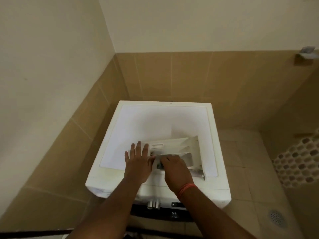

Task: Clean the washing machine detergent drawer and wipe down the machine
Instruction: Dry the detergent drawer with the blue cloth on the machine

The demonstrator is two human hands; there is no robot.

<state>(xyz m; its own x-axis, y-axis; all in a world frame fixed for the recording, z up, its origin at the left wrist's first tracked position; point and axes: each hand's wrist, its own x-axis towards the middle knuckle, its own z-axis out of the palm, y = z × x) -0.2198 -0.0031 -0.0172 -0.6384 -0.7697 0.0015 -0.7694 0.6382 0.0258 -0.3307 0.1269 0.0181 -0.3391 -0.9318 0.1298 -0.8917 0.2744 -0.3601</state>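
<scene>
The white washing machine [138, 121] stands in a tiled corner, seen from above. The white detergent drawer [179, 145] lies out of the machine on its lid, toward the front right, with its compartments showing. My left hand [138, 159] rests flat with straight fingers on the drawer's left end. My right hand [174, 168], with a red thread at the wrist, has its fingers curled down into the drawer's near compartment; something dark shows under them, and I cannot tell what it is.
Tan tiled walls close in behind and to the left of the machine. A white honeycomb-pattern basket [298, 163] stands on the floor at the right, with a floor drain [278, 218] near it. A small fixture [307, 53] hangs on the right wall.
</scene>
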